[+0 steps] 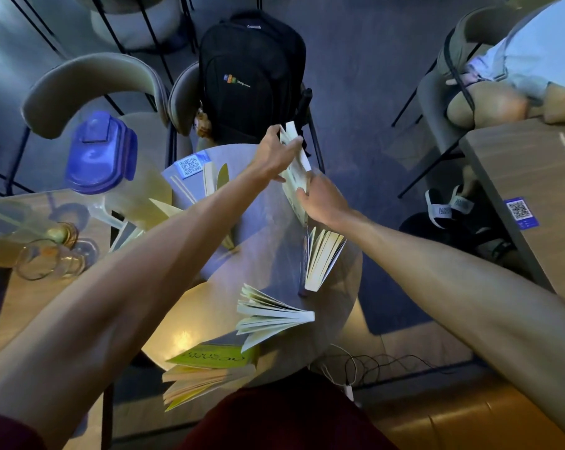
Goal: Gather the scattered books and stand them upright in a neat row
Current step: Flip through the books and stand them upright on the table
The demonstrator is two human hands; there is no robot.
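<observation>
Round table [209, 306] with fanned books [320, 258] standing on it.
Left hand [274, 154] and right hand [321, 201] both grip one pale book [295, 180] at the far edge.

You're in a café: QR sticker [189, 166] on the round tabletop [268, 241] left of your left hand [276, 151], second QR sticker [519, 211] on the neighbouring tabletop [508, 157] right of your right hand [323, 203], pitcher [102, 157], glass [47, 259].
</observation>
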